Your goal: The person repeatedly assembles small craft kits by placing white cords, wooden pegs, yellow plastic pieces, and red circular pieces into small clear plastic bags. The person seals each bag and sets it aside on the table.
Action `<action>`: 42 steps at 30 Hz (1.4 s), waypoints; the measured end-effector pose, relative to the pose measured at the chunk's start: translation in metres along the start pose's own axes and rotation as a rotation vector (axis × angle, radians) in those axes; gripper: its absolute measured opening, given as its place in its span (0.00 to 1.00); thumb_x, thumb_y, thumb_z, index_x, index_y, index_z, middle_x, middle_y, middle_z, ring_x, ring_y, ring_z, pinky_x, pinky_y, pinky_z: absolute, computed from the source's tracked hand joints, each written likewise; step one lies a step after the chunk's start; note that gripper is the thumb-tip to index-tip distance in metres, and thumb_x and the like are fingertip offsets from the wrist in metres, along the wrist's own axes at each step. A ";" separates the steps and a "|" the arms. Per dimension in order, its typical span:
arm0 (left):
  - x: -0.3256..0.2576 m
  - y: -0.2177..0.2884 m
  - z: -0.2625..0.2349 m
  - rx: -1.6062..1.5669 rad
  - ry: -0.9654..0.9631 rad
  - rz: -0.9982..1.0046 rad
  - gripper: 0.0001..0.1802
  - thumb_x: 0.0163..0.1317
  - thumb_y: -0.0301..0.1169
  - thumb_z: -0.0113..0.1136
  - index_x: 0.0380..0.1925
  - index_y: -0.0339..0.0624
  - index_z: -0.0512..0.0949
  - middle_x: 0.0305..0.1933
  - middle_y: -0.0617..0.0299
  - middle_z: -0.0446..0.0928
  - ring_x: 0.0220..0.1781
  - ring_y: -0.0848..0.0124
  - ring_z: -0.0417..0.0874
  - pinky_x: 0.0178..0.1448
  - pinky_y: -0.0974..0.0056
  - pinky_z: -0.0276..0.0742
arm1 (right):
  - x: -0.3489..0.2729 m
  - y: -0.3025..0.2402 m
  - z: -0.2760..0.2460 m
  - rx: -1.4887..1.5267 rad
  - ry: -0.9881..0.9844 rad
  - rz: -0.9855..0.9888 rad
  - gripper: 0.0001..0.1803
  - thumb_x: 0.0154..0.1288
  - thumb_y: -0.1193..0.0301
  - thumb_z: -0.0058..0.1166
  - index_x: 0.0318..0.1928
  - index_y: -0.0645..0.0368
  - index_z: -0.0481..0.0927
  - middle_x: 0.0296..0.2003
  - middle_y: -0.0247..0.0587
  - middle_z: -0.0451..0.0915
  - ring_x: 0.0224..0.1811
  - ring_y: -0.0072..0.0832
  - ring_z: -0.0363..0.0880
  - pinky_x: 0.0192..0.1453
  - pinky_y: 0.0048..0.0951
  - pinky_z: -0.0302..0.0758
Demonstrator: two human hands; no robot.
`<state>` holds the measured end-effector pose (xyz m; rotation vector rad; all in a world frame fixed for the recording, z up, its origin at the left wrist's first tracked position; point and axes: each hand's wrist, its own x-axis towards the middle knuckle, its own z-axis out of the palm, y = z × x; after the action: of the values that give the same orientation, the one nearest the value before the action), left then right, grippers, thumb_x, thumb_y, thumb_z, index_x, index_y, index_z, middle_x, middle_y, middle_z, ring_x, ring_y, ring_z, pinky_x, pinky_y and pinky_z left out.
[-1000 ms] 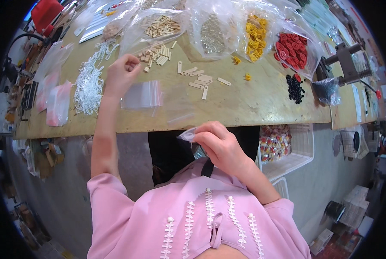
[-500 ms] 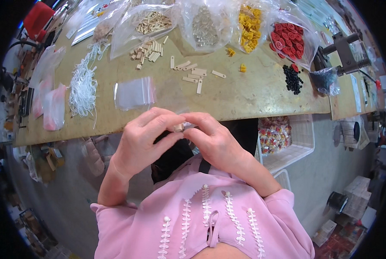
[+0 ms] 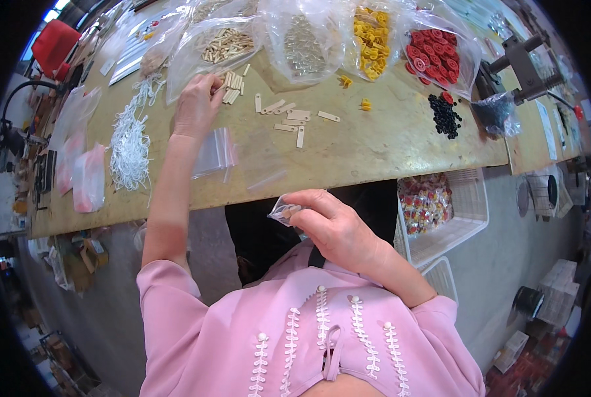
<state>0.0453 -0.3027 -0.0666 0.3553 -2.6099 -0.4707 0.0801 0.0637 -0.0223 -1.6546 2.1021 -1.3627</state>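
Note:
My left hand (image 3: 198, 104) reaches over the table to the left edge of a pile of small wooden sticks (image 3: 233, 87). Its fingers are bent together at the sticks, and what they pinch, if anything, is hidden. In front of the table edge, my right hand (image 3: 335, 225) pinches a small clear plastic bag (image 3: 281, 212) with its mouth toward the left. Something pale shows by the fingertips in the bag. Beneath my left forearm lies a stack of clear zip bags (image 3: 214, 155). Flat wooden pieces with a hole (image 3: 298, 115) are scattered mid-table.
Large bags of wooden sticks (image 3: 228, 45), clear parts (image 3: 305, 53), yellow parts (image 3: 372, 43) and red discs (image 3: 433, 56) line the back. Black rings (image 3: 445, 118) lie right, white strings (image 3: 128, 149) left. A white basket (image 3: 470, 225) of filled packets stands below the table's right side.
My left hand has left the right hand and moved up and left to the stick pile. My right hand keeps the small bag, now more visible. The zip bag stack is partly covered.

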 end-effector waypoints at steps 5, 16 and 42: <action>-0.006 0.014 -0.016 -0.067 -0.112 -0.104 0.07 0.68 0.27 0.69 0.43 0.38 0.85 0.43 0.60 0.87 0.41 0.72 0.87 0.48 0.65 0.82 | -0.004 0.002 -0.006 0.019 -0.017 0.055 0.12 0.61 0.84 0.60 0.45 0.65 0.79 0.58 0.53 0.81 0.62 0.49 0.82 0.63 0.42 0.83; -0.106 0.149 -0.084 -0.769 -0.220 0.100 0.08 0.61 0.18 0.72 0.41 0.38 0.87 0.45 0.61 0.88 0.44 0.70 0.87 0.50 0.67 0.81 | 0.023 0.004 -0.012 0.063 -0.008 0.050 0.12 0.62 0.85 0.59 0.46 0.65 0.78 0.59 0.54 0.80 0.63 0.51 0.81 0.63 0.42 0.82; -0.012 0.084 0.006 -0.368 -0.359 -0.206 0.10 0.64 0.28 0.72 0.40 0.34 0.85 0.35 0.59 0.86 0.34 0.74 0.84 0.43 0.66 0.81 | -0.008 0.013 -0.022 0.015 0.052 0.134 0.13 0.59 0.86 0.61 0.44 0.64 0.78 0.57 0.52 0.81 0.59 0.50 0.83 0.59 0.41 0.85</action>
<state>0.0383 -0.2206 -0.0438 0.4497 -2.7535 -1.1615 0.0607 0.0824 -0.0215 -1.4585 2.1815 -1.3903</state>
